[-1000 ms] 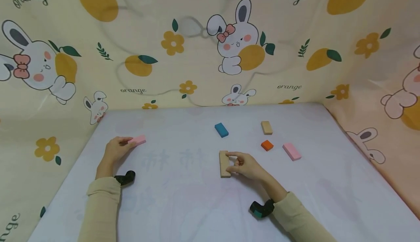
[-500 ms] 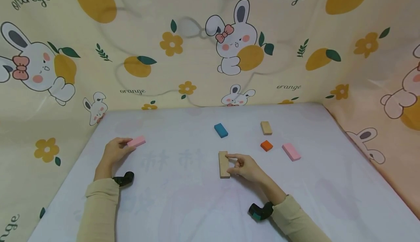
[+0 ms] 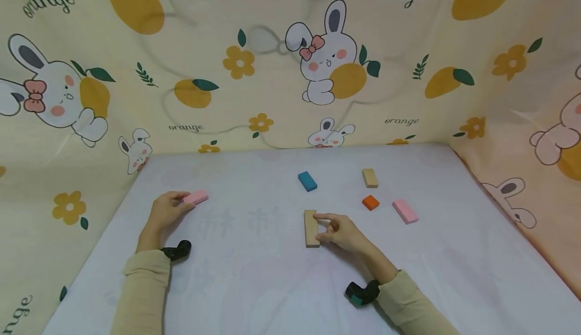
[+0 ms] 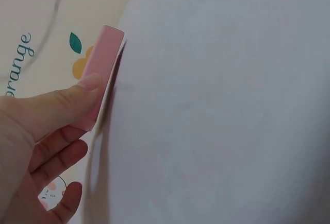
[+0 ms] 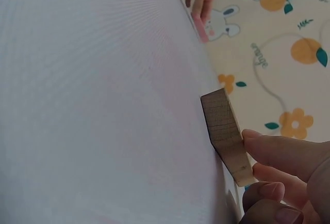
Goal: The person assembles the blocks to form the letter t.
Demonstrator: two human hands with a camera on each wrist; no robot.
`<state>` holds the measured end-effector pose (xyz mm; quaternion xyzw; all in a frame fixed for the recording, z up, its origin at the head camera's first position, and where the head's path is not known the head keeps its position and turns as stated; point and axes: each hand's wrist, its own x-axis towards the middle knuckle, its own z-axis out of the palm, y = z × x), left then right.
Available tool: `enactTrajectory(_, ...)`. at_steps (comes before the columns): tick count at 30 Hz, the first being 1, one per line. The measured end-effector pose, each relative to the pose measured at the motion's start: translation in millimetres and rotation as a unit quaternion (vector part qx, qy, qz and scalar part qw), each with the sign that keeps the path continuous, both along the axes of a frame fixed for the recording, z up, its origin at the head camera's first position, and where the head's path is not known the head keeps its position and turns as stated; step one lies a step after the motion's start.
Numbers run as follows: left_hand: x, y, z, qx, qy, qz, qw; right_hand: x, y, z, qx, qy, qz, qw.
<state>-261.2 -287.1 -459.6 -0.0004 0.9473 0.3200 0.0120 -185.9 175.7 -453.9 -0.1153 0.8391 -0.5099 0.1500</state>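
On the left side of the table in the head view, my left hand point(image 3: 167, 211) pinches a pink block point(image 3: 197, 197) by its near end. The left wrist view shows the thumb lying along one face of that block, whose far end sticks out past the fingers. My right hand point(image 3: 344, 233) holds a plain wooden block point(image 3: 310, 229) near the middle of the table. Its forefinger and thumb are at the block's right side, well spread along its length. In the right wrist view the wooden block point(image 5: 223, 126) shows its end grain, with the other fingers curled behind.
Beyond the right hand lie a blue block point(image 3: 307, 181), a second plain wooden block point(image 3: 369, 178), a small orange block point(image 3: 370, 202) and another pink block point(image 3: 405, 211). A patterned cloth point(image 3: 268, 93) rises at the back and sides of the white table point(image 3: 254, 284).
My left hand and its pink block have shifted slightly to the right. The right hand and the wooden block stay almost in place, and the head view has moved a little.
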Motion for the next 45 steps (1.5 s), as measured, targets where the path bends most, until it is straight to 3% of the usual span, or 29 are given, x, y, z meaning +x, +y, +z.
enactTrajectory(5,-0.8,7.7,5.9,0.011,-0.011,0.004,0.9999,-0.7,1,0.0,0.004,-0.001,-0.002,1.0000)
enactTrajectory(22,-2.8,28.6,13.3,0.044,0.043,-0.038,0.9974,-1.1,1,-0.2,0.010,-0.001,0.001,0.9999)
enactTrajectory(34,-6.1,43.2,16.5,0.053,0.031,-0.043,0.9972,0.0,1,-0.8,0.005,0.000,0.006,1.0000)
enactTrajectory(45,-4.6,56.1,24.5,0.066,0.052,-0.051,0.9951,-0.4,0,-0.5,0.001,0.002,0.007,1.0000)
